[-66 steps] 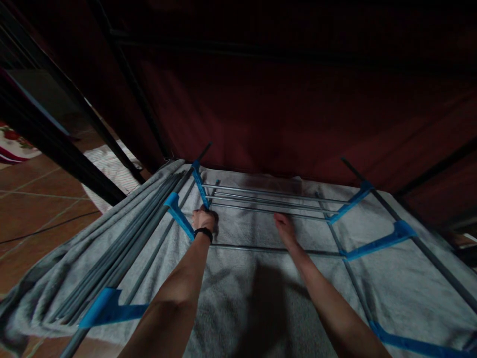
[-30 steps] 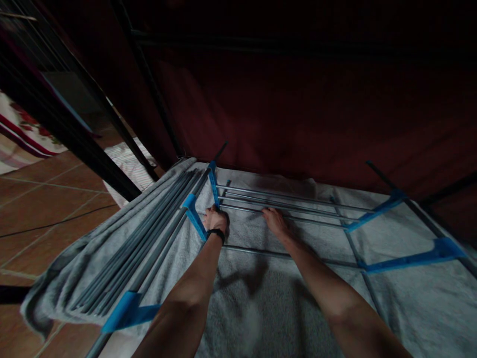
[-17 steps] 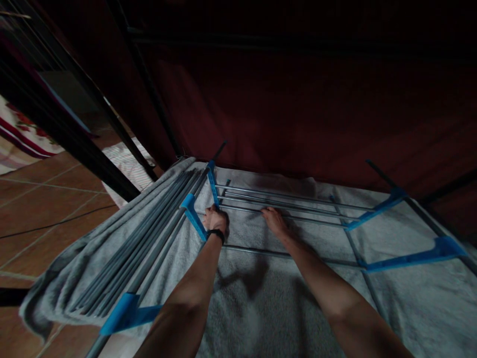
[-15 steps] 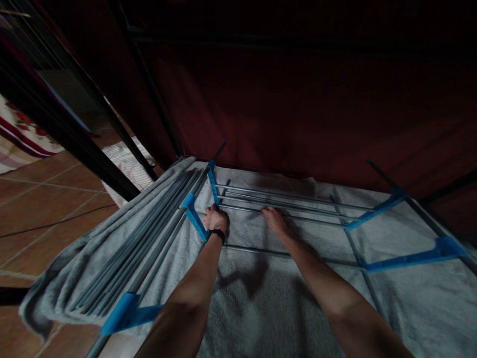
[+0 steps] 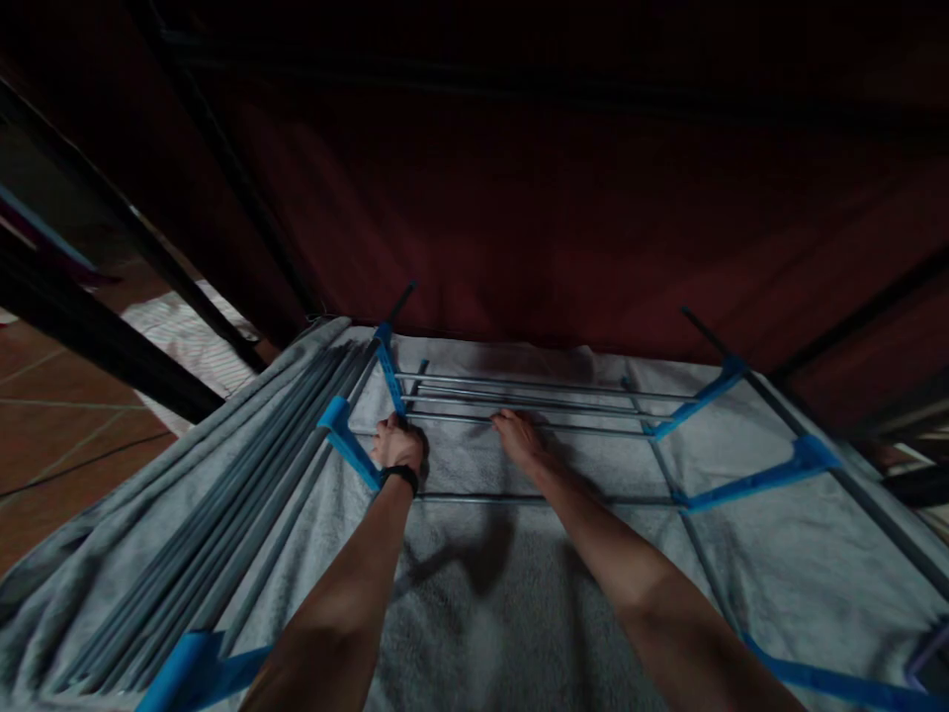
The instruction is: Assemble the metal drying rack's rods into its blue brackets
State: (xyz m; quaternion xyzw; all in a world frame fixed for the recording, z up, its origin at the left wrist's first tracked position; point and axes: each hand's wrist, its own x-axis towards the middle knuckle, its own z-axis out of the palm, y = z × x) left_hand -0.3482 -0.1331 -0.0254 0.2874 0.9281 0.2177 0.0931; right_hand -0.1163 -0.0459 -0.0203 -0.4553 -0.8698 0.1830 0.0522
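A grey towel [image 5: 474,593] lies spread over a drying rack with grey metal rods [image 5: 534,400] and blue plastic brackets [image 5: 348,445]. My left hand [image 5: 396,445], with a black band at the wrist, is closed over the towel beside a blue bracket at the rack's far left. My right hand [image 5: 517,440] rests on the towel near the far rods, its fingers curled down into the cloth. Both forearms reach forward over the towel.
A dark red fabric wall [image 5: 563,218] stands just behind the rack. A folded wing of grey rods [image 5: 222,534] slopes down at the left. Terracotta floor tiles [image 5: 66,445] and a pale striped cloth [image 5: 185,336] show at the left. Dark bars [image 5: 89,326] cross the upper left.
The view has shifted, so the rack sits more to the left in the frame. My right hand has slid left along the far rods since the earliest frame; my left hand stays put.
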